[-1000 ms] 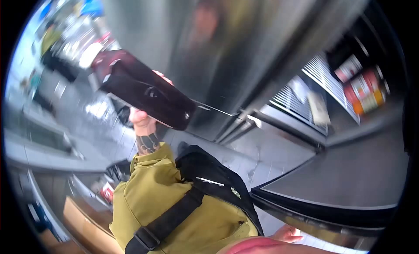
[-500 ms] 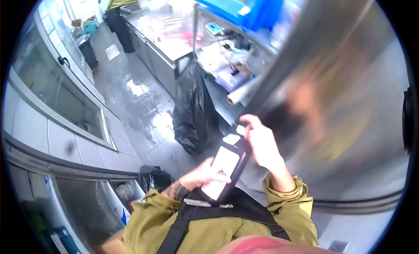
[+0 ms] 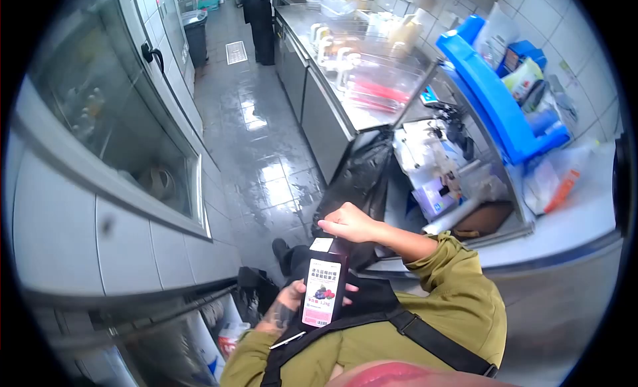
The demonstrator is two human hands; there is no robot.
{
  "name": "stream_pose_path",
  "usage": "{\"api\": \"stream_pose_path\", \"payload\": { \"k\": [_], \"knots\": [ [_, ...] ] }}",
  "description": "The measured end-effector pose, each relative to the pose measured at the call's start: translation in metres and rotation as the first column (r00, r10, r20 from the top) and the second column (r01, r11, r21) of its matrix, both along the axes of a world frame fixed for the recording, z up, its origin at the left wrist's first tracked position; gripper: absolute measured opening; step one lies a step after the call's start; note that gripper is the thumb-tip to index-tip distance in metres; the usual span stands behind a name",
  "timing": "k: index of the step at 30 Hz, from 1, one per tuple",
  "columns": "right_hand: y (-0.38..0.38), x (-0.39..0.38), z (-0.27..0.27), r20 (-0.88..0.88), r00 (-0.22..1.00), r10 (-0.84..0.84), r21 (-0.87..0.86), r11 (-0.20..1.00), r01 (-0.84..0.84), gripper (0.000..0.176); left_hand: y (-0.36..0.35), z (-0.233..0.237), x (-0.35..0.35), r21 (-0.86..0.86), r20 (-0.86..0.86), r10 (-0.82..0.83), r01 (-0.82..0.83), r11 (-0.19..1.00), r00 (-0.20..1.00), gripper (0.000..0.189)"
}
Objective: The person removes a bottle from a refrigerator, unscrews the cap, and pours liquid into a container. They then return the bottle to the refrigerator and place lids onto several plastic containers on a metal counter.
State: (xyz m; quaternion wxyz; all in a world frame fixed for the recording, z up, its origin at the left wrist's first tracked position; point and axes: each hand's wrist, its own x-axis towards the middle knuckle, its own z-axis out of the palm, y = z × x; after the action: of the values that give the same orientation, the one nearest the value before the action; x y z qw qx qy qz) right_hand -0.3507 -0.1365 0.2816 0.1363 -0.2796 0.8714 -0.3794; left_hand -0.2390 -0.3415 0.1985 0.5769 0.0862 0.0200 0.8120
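Note:
A dark purple carton of fruit puree stands nearly upright in front of my apron. Its white and pink label shows berries and faces me. My left hand is wrapped round the carton's lower half, with fingertips showing on its right side. Just above the carton's top, my right hand is closed, knuckles up. Whatever its fingers pinch, if anything, is hidden. A white patch shows on the carton's top.
To the right, a steel shelf holds a blue tray with packages. A black bag hangs at the counter's end. Clear containers line the counter. Glass-fronted doors run along the left. A person in black stands down the wet aisle.
The view has turned, and the blurred steel surface on the right has left it. My right hand, earlier with fingers apart beside the carton's top, is now closed above it. The carton is more upright.

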Motion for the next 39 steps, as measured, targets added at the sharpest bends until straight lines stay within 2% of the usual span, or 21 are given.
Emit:
{"api": "stream_pose_path", "payload": {
  "k": [1, 2, 3, 5, 7, 8, 9, 10, 11, 12, 15, 19, 23, 24, 25, 26, 27, 29, 33, 38, 39],
  "knots": [
    [-0.004, -0.023, -0.005, 0.01, 1.0, 0.023, 0.005, 1.0, -0.023, 0.047, 0.009, -0.004, -0.015, 0.163, 0.143, -0.042, 0.019, 0.986, 0.989, 0.113],
    [-0.009, -0.053, -0.006, 0.016, 0.999, 0.045, 0.014, 0.999, -0.046, 0.047, 0.01, -0.008, -0.04, 0.148, 0.158, 0.004, -0.028, 0.989, 0.987, 0.122],
    [-0.015, -0.083, -0.008, 0.024, 0.997, 0.067, 0.021, 0.998, -0.068, 0.047, 0.005, -0.013, -0.065, 0.154, 0.174, 0.021, -0.049, 0.987, 0.984, 0.12],
    [-0.025, -0.156, -0.021, 0.133, 0.991, 0.019, 0.283, 0.957, -0.056, 0.058, -0.012, -0.035, -0.132, 0.127, 0.187, 0.037, -0.062, 0.99, 0.982, 0.103],
    [-0.037, -0.236, -0.048, 0.167, 0.985, -0.052, 0.49, 0.871, -0.037, 0.065, -0.046, -0.056, -0.207, -0.18, 0.194, 0.13, -0.094, 0.979, 0.972, 0.085],
    [-0.044, -0.277, -0.06, 0.234, 0.968, -0.094, 0.55, 0.833, -0.052, 0.072, -0.053, -0.04, -0.248, -0.478, 0.073, 0.265, -0.2, 0.855, 0.961, 0.073],
    [-0.058, -0.316, -0.059, 0.254, 0.962, -0.101, 0.602, 0.795, -0.076, 0.069, -0.055, -0.018, -0.296, -0.604, -0.3, 0.179, -0.332, 0.725, 0.937, 0.073],
    [-0.068, -0.349, -0.054, 0.261, 0.961, -0.092, 0.628, 0.773, -0.096, 0.067, -0.056, -0.012, -0.329, -0.671, -0.622, 0.028, -0.551, 0.497, 0.783, 0.077],
    [-0.078, -0.379, -0.041, 0.262, 0.961, -0.089, 0.652, 0.751, -0.108, 0.066, -0.057, -0.005, -0.359, -0.587, -0.809, -0.226, -0.761, 0.275, 0.543, 0.082],
    [-0.083, -0.406, -0.035, 0.201, 0.976, -0.079, 0.662, 0.746, -0.076, 0.062, -0.055, 0.034, -0.388, -0.614, -0.688, -0.502, -0.789, 0.02, 0.524, 0.095],
    [-0.091, -0.473, -0.002, 0.157, 0.971, -0.178, 0.47, 0.879, 0.085, 0.062, -0.066, 0.079, -0.467, -0.558, -0.666, -0.559, -0.827, -0.064, 0.493, 0.097],
    [-0.108, -0.569, 0.038, -0.03, 0.941, -0.337, 0.568, 0.769, 0.293, 0.061, -0.07, 0.095, -0.567, -0.435, -0.727, -0.557, -0.897, -0.079, 0.401, 0.099],
    [-0.107, -0.664, 0.004, -0.064, 0.878, -0.475, 0.529, 0.729, 0.433, 0.05, -0.075, 0.083, -0.673, -0.524, -0.716, -0.545, -0.852, 0.007, 0.436, 0.097],
    [-0.105, -0.688, -0.001, -0.048, 0.87, -0.491, 0.467, 0.759, 0.454, 0.048, -0.082, 0.066, -0.701, -0.536, -0.768, -0.452, -0.842, 0.067, 0.453, 0.098],
    [-0.101, -0.71, -0.006, -0.028, 0.862, -0.507, 0.406, 0.782, 0.473, 0.046, -0.093, 0.009, -0.734, -0.65, -0.756, -0.265, -0.732, 0.204, 0.598, 0.092],
    [-0.098, -0.732, -0.01, -0.004, 0.852, -0.523, 0.342, 0.8, 0.492, 0.044, -0.094, 0.005, -0.765, -0.638, -0.765, -0.167, -0.695, 0.332, 0.622, 0.088],
    [-0.098, -0.755, -0.013, -0.109, 0.828, -0.549, 0.262, 0.788, 0.557, 0.04, -0.092, 0.006, -0.799, -0.611, -0.753, -0.077, -0.65, 0.452, 0.654, 0.084],
    [-0.101, -0.803, -0.005, -0.219, 0.771, -0.598, 0.185, 0.75, 0.635, 0.038, -0.088, 0.0, -0.866, -0.58, -0.808, -0.176, -0.708, 0.403, 0.562, 0.077],
    [-0.101, -0.881, 0.024, -0.4, 0.725, -0.561, 0.122, 0.751, 0.649, 0.036, -0.064, 0.003, -0.988, -0.439, -0.893, -0.251, -0.598, 0.671, 0.373, 0.076],
    [-0.054, -0.952, 0.058, -0.499, 0.6, -0.625, 0.033, 0.678, 0.734, 0.033, -0.022, 0.036, -1.107, -0.247, -0.969, -0.212, -0.583, 0.774, 0.129, 0.081],
    [-0.047, -0.967, 0.073, -0.55, 0.56, -0.619, 0.008, 0.667, 0.745, 0.032, -0.006, 0.039, -1.131, -0.1, -0.995, -0.061, -0.617, 0.78, 0.083, 0.083]
  ]
}}
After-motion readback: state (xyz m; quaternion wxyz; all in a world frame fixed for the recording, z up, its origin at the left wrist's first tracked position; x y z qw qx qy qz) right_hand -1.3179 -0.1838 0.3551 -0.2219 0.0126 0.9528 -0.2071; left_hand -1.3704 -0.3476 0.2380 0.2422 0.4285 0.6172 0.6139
